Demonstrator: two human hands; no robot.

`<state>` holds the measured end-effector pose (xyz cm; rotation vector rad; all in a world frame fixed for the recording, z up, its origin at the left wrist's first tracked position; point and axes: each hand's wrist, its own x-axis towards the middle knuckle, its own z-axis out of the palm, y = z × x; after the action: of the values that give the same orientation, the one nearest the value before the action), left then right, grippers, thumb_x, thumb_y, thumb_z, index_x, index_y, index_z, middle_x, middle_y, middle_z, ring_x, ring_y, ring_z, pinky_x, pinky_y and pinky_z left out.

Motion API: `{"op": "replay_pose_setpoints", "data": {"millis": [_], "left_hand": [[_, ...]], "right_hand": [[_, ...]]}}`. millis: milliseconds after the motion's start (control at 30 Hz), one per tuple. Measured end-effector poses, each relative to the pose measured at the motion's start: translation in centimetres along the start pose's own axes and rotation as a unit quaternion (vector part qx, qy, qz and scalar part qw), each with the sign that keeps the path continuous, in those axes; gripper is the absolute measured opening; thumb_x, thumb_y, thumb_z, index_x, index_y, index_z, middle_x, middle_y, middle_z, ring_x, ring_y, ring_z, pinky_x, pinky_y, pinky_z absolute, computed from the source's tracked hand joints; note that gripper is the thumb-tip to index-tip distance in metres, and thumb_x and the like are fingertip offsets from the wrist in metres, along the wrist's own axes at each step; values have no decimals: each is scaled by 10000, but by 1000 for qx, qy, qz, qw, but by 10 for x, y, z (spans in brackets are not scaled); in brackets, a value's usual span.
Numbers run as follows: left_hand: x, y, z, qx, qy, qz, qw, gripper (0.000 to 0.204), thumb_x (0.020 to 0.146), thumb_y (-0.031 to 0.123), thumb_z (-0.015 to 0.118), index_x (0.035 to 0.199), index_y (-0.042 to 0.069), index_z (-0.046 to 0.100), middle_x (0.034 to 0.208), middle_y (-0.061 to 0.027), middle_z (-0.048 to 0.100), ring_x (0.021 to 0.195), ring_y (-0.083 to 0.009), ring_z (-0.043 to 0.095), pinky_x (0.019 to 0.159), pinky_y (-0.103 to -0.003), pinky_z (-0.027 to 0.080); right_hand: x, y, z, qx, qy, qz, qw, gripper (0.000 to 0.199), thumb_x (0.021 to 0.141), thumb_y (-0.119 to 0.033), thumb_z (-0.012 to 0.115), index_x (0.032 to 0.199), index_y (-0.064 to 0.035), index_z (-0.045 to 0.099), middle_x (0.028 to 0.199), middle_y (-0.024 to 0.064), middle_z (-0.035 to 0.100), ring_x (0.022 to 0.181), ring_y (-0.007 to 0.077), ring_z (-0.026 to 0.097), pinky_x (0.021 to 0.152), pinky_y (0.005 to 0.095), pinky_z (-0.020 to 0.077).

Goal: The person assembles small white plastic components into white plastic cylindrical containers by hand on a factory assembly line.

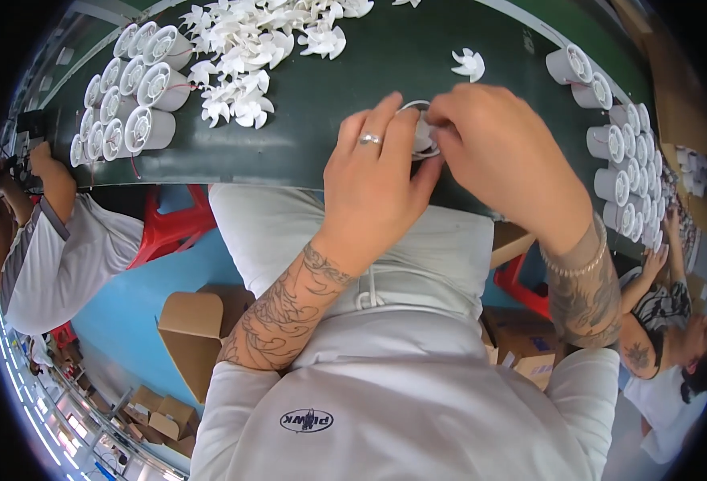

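White round part (426, 143) in left hand (379, 164)

White part (425, 143): round, with a thin circular rim visible at its upper and lower edges and a pale grey-white surface inside. It is held between the left hand (377, 168) and the right hand (501, 144), over the table (305, 152). Its rimmed face is turned up towards the viewer. Fingers cover both sides of the rim; the covered portions and interior detail cannot be assessed.
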<state>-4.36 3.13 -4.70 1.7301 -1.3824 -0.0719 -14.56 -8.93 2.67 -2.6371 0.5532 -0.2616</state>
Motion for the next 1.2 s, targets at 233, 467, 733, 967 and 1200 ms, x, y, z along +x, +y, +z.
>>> {"op": "replay_pose_setpoints", "data": {"millis": [233, 467, 733, 967, 1200], "left_hand": [[15, 1, 3, -27, -15, -9, 999, 318, 757, 78, 724, 1010, -38, 571, 1104, -270, 609, 969, -446, 596, 813, -448, 511], [26, 2, -2, -110, -51, -71, 990, 318, 779, 84, 724, 1021, -41, 559, 990, -211, 641, 918, -406, 626, 769, -438, 510], [30, -7, -11, -56, 37, 85, 994, 352, 788, 64, 746, 1098, -21, 602, 1018, -128, 689, 883, -264, 686, 783, -309, 531], [36, -8, -16, -219, -10, -116, 969, 169, 856, 13, 676, 986, -38, 581, 972, -159, 664, 835, -203, 693, 761, -296, 553], [24, -25, -16, -436, 83, -286, 849, 202, 960, 7, 557, 1145, -32, 487, 1029, -105, 640, 909, -131, 646, 784, -264, 566]], "right_hand": [[34, -15, -17, -87, -142, 78, 983, 149, 775, -99, 609, 766, 42, 655, 763, 226, 636, 761, 391, 632, 689, 444, 505], [20, -20, -24, -12, -49, 49, 998, 150, 701, -71, 586, 718, 59, 659, 778, 291, 628, 805, 445, 630, 735, 473, 513], [-3, 2, -16, 29, 19, 22, 999, 103, 817, -60, 603, 860, 33, 603, 793, 181, 621, 717, 327, 608, 623, 380, 470], [-32, 18, 18, 220, 129, 140, 957, 669, 743, -184, 796, 1344, -56, 531, 1224, 84, 584, 1052, 165, 536, 819, 283, 454], [-24, 6, 65, 8, 144, 117, 983, 670, 704, -246, 829, 1306, -110, 569, 1338, 111, 526, 1235, 322, 471, 1043, 434, 342]]}}
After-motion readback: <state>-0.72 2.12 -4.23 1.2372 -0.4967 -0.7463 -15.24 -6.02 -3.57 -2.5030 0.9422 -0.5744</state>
